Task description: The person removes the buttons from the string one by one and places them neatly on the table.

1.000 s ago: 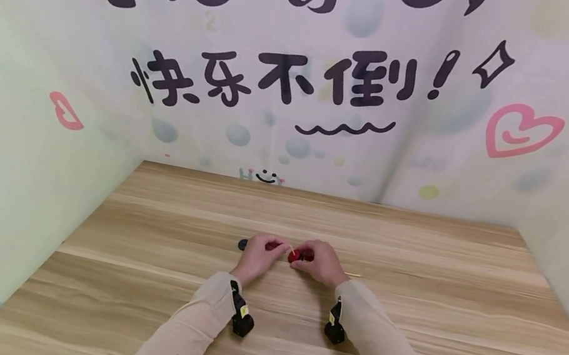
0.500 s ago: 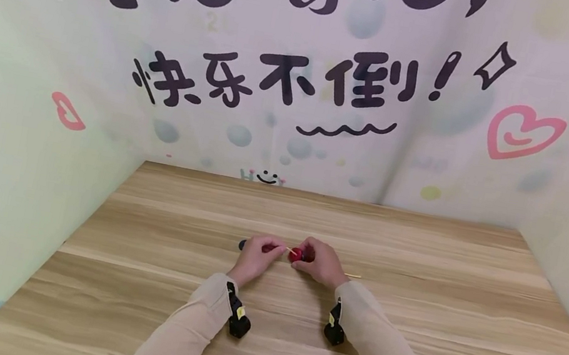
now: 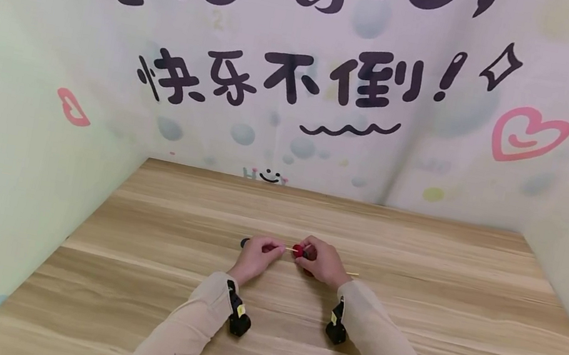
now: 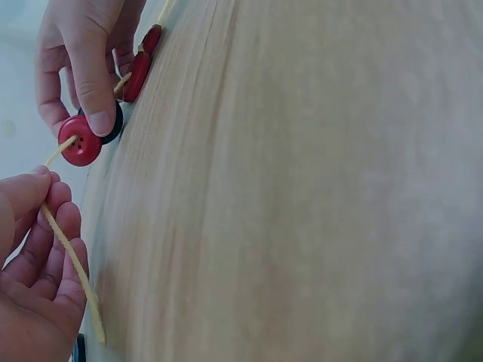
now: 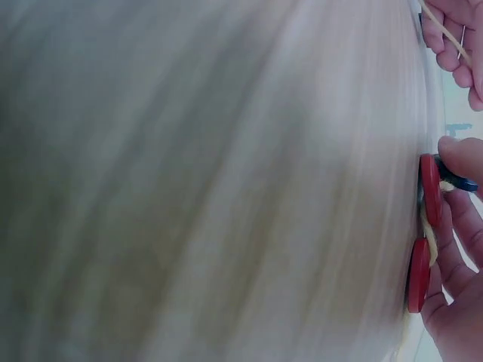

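In the head view, my left hand (image 3: 258, 256) and right hand (image 3: 325, 264) meet over the table. Left thumb and fingertips pinch a yellow cord (image 4: 73, 260), whose loose end hangs down across the palm. The cord runs into a hole of a red button (image 4: 87, 153), gripped between right thumb and fingers. Right behind it is a dark blue button (image 4: 115, 126), partly covered by the thumb. Under the right hand, two more red buttons sit along the cord, a nearer one (image 5: 430, 188) and a farther one (image 5: 418, 275).
A dark round piece (image 3: 244, 243) lies on the wooden table (image 3: 254, 350) just beyond the left hand. The cord's far end (image 3: 353, 274) extends to the right of the right wrist. Printed white walls (image 3: 271, 124) enclose the table's back and sides.
The cord between the hands has gone from slanting to nearly level and straight. The red button in the right fingers has turned and risen slightly. Both hands stay in about the same place.
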`<state>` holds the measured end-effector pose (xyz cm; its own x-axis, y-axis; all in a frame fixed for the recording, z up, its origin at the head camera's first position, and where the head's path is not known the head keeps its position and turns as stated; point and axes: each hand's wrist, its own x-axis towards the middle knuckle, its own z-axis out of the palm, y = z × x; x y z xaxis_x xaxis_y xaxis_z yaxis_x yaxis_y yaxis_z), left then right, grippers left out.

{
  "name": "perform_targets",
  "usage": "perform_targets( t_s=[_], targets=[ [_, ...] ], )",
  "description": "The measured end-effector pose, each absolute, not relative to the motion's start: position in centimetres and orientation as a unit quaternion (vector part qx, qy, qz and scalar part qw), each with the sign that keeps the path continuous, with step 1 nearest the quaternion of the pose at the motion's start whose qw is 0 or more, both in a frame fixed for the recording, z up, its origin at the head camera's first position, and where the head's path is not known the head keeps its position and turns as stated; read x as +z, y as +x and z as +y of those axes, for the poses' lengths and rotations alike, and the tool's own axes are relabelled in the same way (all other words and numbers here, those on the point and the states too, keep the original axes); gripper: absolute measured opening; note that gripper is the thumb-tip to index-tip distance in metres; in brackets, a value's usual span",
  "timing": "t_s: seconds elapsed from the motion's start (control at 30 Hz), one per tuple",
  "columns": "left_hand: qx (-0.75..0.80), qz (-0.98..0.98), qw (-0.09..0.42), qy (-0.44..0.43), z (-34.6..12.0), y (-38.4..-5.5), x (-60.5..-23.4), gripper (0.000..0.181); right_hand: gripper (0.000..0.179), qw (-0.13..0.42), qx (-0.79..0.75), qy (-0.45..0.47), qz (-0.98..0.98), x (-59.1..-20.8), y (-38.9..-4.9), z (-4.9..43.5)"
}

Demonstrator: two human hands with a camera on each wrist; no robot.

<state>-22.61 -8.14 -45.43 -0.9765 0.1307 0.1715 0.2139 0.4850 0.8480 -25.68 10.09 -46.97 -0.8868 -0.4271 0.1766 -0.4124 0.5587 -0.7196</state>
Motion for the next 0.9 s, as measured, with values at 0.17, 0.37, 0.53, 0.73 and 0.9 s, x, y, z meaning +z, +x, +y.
perform_targets(
  t_s=[0.17,0.37,0.53,0.73,0.9],
  targets=[
    [-0.498,-0.860,0.047,-0.099,-8.2,-22.6,-45.5,0.015,0.017,0.021,-0.390,-0.250,0.886,-46.5,-25.5,10.1],
    [-0.496,-0.863,0.047,-0.085,-8.3,-22.7,-45.6,0.015,0.012,0.044,-0.360,-0.224,0.905,-45.1,-24.7,9.5],
    [-0.497,-0.863,0.055,-0.071,-8.1,-22.7,-45.4,0.013,0.005,0.065,-0.360,-0.221,0.904,-44.9,-24.6,9.5],
    [-0.497,-0.864,0.056,-0.064,-7.9,-22.7,-45.2,0.013,0.010,0.076,-0.357,-0.224,0.904,-44.7,-24.6,9.6],
    [-0.499,-0.863,0.057,-0.059,-7.9,-22.8,-45.3,0.012,0.011,0.091,-0.353,-0.246,0.898,-44.5,-24.6,9.7]
  ],
)
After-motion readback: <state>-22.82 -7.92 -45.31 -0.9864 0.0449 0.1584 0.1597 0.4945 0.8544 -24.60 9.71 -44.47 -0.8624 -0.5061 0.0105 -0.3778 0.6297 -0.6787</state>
